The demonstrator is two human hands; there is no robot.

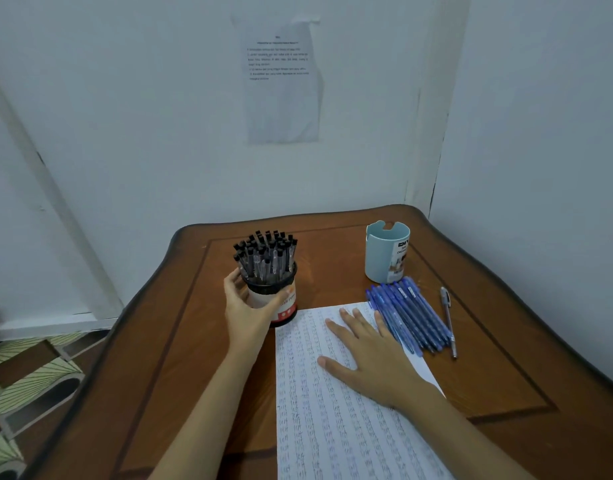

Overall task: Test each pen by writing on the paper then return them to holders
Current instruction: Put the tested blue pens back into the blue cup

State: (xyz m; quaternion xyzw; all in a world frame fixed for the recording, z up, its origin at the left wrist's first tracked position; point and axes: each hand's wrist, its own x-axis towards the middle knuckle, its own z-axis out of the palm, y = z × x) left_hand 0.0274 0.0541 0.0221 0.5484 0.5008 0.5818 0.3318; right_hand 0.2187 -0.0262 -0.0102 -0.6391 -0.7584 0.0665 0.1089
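A sheet of paper (332, 427) covered in rows of handwriting lies on the near part of a wooden desk (180, 358). The right hand (374, 355) rests flat on it, fingers spread and straight, holding nothing. To the left, the left hand (246, 313) curls around a white holder (284, 299) packed with upright black pens (265, 258). Right of the paper lies a row of blue pens (409, 313), with a single grey pen (448, 320) beside them. Farther back stands a pale blue holder (384, 258). A printed notice (280, 81) hangs on the far wall.
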